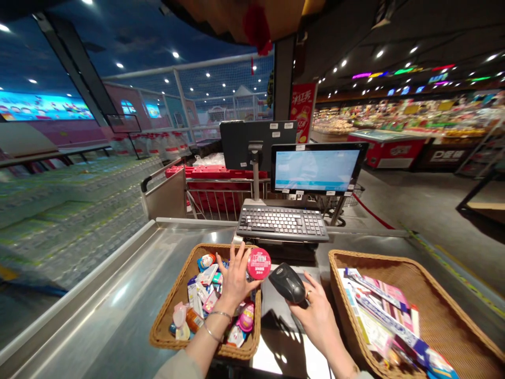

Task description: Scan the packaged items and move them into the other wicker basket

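Note:
My left hand [235, 281] grips a round, pink-red tub [259, 264] at its edge, with the thumb below and the fingers above. A label with a barcode on the tub faces me. A black handheld barcode scanner [287, 283] is in my right hand [317, 316], its head close to the tub's right side. Below my left hand is a wicker basket [161, 316] of small packaged goods, among them a pink item [246, 317] and an orange-brown one [194, 319]. My left hand and forearm hide part of the contents.
On the right stands a second wicker basket [445, 295] with long toothpaste-like boxes [394, 321] and other packs. Behind the metal counter [130, 284] are a keyboard [282, 221], a lit monitor [317, 169] and another screen's back [240, 145]. A metal cart [163, 195] stands beyond the counter.

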The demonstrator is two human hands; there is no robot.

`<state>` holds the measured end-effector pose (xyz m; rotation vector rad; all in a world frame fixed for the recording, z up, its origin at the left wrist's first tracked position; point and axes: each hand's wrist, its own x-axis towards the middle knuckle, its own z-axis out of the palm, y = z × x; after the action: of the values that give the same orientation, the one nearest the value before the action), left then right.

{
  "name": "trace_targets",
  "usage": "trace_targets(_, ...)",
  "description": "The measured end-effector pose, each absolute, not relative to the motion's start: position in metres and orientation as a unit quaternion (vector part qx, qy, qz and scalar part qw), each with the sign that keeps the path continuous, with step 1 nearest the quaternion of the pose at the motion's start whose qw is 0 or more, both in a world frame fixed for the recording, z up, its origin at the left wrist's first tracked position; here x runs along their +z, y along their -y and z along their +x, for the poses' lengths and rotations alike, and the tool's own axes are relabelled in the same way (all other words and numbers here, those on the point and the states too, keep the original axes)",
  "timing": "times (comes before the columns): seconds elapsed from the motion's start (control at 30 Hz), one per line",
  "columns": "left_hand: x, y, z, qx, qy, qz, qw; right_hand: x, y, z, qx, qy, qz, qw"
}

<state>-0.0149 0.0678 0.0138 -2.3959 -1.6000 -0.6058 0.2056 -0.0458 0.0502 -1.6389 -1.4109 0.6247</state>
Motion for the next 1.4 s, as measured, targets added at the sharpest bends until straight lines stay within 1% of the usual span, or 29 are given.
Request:
trace_targets(0.37,0.014,-0.070,-0.007,-0.202,0.540,-0.811,0.098,0.051,0.047,0.210,0.254,0.555,-0.662,0.436)
trace_targets(0.63,0.017,-0.072,0.005,-0.291,0.481,-0.817,0.131,0.048,0.049,0.219,0.243,0.545,-0.660,0.457)
trace_targets(0.9,0.019,-0.072,0.026,-0.311,0.454,-0.822,0.143,0.045,0.057,0.236,0.197,0.526,-0.682,0.469)
trace_targets(1.4,0.022,-0.068,0.082,-0.350,0.379,-0.851,0.102,0.038,0.081,0.275,0.084,0.432,-0.765,0.471)
